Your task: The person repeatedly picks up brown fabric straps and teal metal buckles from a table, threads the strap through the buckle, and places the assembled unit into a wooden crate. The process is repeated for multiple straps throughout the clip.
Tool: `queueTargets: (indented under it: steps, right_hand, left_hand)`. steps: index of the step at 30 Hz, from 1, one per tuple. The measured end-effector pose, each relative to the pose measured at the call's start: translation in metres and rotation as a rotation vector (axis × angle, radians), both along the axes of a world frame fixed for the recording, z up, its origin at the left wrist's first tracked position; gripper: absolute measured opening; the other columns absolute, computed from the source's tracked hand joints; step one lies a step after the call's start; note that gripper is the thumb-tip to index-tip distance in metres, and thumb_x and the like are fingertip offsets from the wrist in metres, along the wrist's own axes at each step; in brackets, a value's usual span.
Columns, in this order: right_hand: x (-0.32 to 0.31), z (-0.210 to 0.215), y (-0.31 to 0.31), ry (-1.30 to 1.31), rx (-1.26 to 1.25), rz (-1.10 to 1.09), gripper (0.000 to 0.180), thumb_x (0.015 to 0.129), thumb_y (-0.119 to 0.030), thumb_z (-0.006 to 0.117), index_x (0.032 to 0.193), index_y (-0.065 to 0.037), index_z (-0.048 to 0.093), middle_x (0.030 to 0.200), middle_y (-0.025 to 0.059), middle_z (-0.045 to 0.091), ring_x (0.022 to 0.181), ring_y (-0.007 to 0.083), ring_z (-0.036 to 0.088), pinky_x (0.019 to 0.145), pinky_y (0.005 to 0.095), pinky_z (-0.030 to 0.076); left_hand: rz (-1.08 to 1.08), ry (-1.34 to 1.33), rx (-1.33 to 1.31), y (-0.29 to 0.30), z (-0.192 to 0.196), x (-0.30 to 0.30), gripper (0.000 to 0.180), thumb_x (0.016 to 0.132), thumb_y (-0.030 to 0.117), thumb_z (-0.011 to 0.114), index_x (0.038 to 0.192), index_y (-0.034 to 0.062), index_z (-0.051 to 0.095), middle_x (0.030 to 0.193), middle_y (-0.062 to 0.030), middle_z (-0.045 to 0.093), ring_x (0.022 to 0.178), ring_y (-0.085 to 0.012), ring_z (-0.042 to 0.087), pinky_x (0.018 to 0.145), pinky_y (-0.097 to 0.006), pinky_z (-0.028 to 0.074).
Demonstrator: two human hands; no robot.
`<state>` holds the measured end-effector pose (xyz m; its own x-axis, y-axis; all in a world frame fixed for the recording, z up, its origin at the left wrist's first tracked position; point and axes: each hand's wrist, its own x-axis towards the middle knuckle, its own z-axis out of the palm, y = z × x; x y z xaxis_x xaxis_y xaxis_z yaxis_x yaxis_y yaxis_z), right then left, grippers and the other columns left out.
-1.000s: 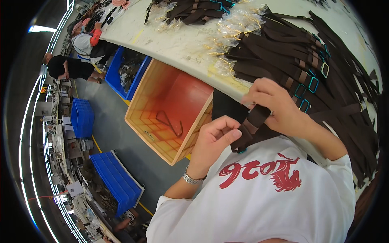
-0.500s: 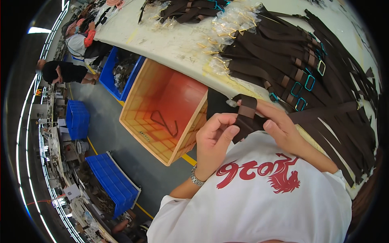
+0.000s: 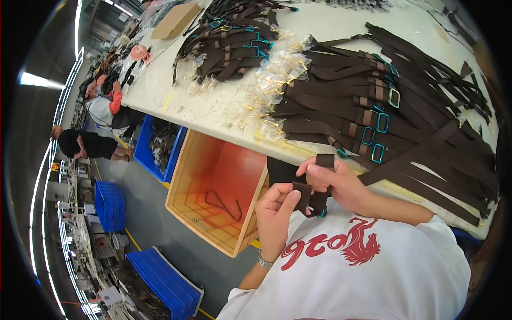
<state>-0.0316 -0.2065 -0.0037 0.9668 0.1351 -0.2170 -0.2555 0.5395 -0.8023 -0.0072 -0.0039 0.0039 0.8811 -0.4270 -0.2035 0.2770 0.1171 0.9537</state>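
Observation:
A dark brown webbing strap (image 3: 302, 195) is held up in front of my white shirt, between both hands. My left hand (image 3: 276, 216) pinches one folded part of it between thumb and fingers. Close by, my right hand (image 3: 341, 184) is closed on another part, with a loop standing above its fingers. Below the hands a bit of teal metal (image 3: 322, 212) shows, probably a buckle on the strap. Beyond them on the table lies a row of similar brown straps (image 3: 330, 98) with teal buckles (image 3: 382, 122) and clear plastic-wrapped ends (image 3: 273, 129).
The pale table (image 3: 213, 114) runs from far left to right, with another strap pile (image 3: 234, 56) and a cardboard box (image 3: 176, 21). An orange bin (image 3: 181, 186) stands left of my hands, blue bins (image 3: 165, 282) farther left. Two people (image 3: 80, 144) are at the far left.
The view has shifted, so more of the table shows. My right hand has changed its hold on the strap, and a teal piece now shows under the hands.

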Motion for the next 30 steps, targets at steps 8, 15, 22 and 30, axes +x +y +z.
queueTargets:
  steps: [8, 15, 22, 30]
  right_hand:
    - [-0.010, 0.000, -0.011, -0.006, -0.095, 0.197, 0.030, 0.108, -0.034, 0.071, 0.124, -0.009, 0.073, 0.102, -0.0025, 0.072, 0.087, 0.0057, 0.061, 0.078, 0.0242, 0.050]
    - [-0.014, 0.002, -0.014, 0.000, -0.082, 0.161, 0.024, 0.107, -0.030, 0.071, 0.108, -0.007, 0.068, 0.096, -0.0002, 0.071, 0.088, 0.0080, 0.066, 0.080, 0.0276, 0.054]
    - [-0.009, -0.021, -0.009, 0.011, -0.035, 0.143, 0.019, 0.108, -0.024, 0.071, 0.111, -0.006, 0.065, 0.093, -0.0025, 0.069, 0.085, 0.0048, 0.062, 0.074, 0.0248, 0.051]
    - [-0.007, -0.037, -0.007, 0.091, 0.320, 0.069, 0.046, 0.117, -0.047, 0.045, 0.106, -0.007, 0.064, 0.107, 0.0037, 0.064, 0.093, 0.0154, 0.064, 0.083, 0.0293, 0.053]
  left_hand:
    - [-0.149, 0.136, -0.031, -0.009, -0.004, 0.004, 0.011, 0.105, 0.003, 0.066, 0.115, -0.0015, 0.068, 0.100, -0.0040, 0.073, 0.087, -0.0078, 0.066, 0.081, -0.024, 0.054]
    - [-0.300, 0.129, -0.050, -0.002, 0.001, 0.003, 0.020, 0.104, 0.008, 0.066, 0.119, -0.0048, 0.069, 0.099, -0.0084, 0.074, 0.079, -0.0116, 0.066, 0.071, -0.025, 0.052]
    - [-0.090, -0.005, 0.170, -0.017, -0.007, -0.008, 0.014, 0.105, 0.006, 0.068, 0.109, -0.0062, 0.072, 0.083, -0.0036, 0.071, 0.074, -0.0074, 0.062, 0.069, -0.023, 0.049]
    - [-0.265, 0.034, 0.299, -0.013, 0.000, -0.005, 0.019, 0.104, 0.009, 0.068, 0.108, -0.0090, 0.073, 0.084, -0.0055, 0.071, 0.070, -0.0099, 0.062, 0.066, -0.025, 0.048]
